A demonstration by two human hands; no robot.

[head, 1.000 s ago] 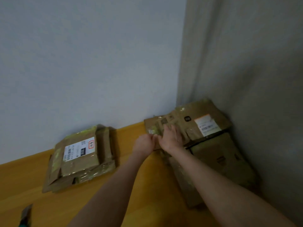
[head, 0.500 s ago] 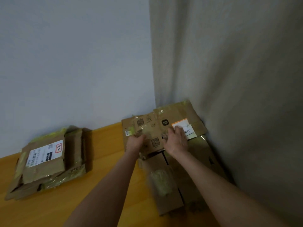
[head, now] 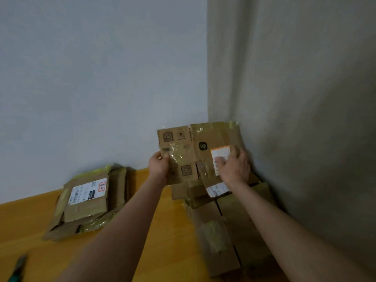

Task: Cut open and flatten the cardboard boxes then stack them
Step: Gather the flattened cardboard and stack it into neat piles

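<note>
Over corner stack [head: 223,220]: flat box [head: 183,151] held up, tilted. Left hand [head: 158,165] pinches left edge, right hand [head: 234,167] grips label side. Lower level, square edges to stack, press flat so taped flaps don't spring.

A flattened brown cardboard box [head: 183,155], printed with square codes and bearing a white-and-orange label, was held up before the corner, the left hand [head: 159,166] gripping its left edge and the right hand [head: 235,169] holding its right side, fingers over the label. Beneath it a pile of flattened brown cardboard [head: 225,231] lay on the yellow wooden floor [head: 162,231] against the grey curtain [head: 295,98]. Well to the left lay a second cardboard pile with a white shipping label [head: 89,200], and a green-handled cutter [head: 18,266] at the lower edge.
</note>
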